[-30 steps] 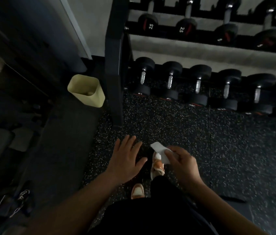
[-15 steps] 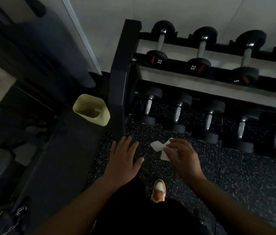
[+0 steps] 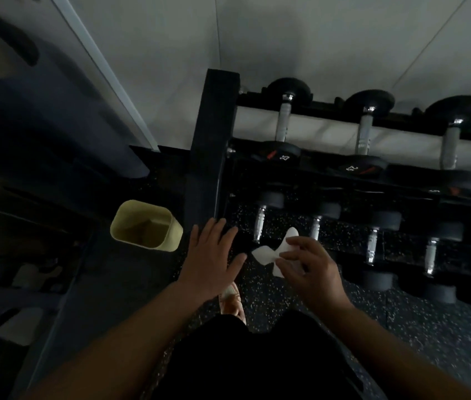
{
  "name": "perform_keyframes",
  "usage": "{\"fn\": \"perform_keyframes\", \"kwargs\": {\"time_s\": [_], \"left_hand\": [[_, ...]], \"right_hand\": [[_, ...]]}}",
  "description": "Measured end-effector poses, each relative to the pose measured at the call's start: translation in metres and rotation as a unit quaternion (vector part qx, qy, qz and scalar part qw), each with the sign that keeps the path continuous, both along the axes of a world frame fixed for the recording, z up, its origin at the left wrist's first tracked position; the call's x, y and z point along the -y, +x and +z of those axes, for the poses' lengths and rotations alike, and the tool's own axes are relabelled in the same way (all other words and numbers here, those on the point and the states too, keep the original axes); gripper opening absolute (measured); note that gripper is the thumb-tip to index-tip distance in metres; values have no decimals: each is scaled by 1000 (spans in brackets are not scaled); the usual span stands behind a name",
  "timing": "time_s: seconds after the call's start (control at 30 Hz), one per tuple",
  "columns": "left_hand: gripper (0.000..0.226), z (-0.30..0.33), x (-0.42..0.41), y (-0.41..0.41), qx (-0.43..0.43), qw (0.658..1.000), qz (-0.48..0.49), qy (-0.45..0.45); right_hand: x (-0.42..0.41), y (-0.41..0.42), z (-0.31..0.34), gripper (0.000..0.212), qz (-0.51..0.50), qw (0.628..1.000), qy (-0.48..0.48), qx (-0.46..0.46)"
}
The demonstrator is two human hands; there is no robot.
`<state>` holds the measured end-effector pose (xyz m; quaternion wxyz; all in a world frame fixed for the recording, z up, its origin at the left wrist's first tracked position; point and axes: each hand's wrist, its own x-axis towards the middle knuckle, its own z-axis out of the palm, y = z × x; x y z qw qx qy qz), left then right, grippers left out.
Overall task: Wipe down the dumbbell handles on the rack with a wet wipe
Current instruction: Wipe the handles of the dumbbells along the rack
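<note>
The wet wipe [image 3: 269, 254] was pinched in the right hand [image 3: 309, 269], short of the rack [image 3: 211, 145]; left hand [image 3: 211, 258] spread, empty. Wipe should be wrapped fully round each handle [image 3: 282, 125].

The speckled floor [image 3: 309, 287] in front of the rack [image 3: 214, 140] is bare, so a hand can pass there. The rack's thick left post blocks that side. On the lower shelf, dumbbells [image 3: 260, 223] sit with gaps between their handles. A yellow bin [image 3: 146, 225] stands just left of the post.
</note>
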<state>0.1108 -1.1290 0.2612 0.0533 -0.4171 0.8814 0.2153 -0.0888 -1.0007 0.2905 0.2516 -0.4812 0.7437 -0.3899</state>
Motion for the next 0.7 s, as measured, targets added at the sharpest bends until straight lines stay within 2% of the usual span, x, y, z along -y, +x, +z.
{"fn": "perform_keyframes", "kwargs": {"time_s": [0.27, 0.7], "left_hand": [[76, 3, 88, -34, 1, 1000, -16, -23], [74, 1, 163, -114, 19, 998, 27, -50]], "right_hand": [[72, -27, 9, 8, -42, 999, 3, 12], [152, -118, 11, 10, 7, 999, -2, 40]]}}
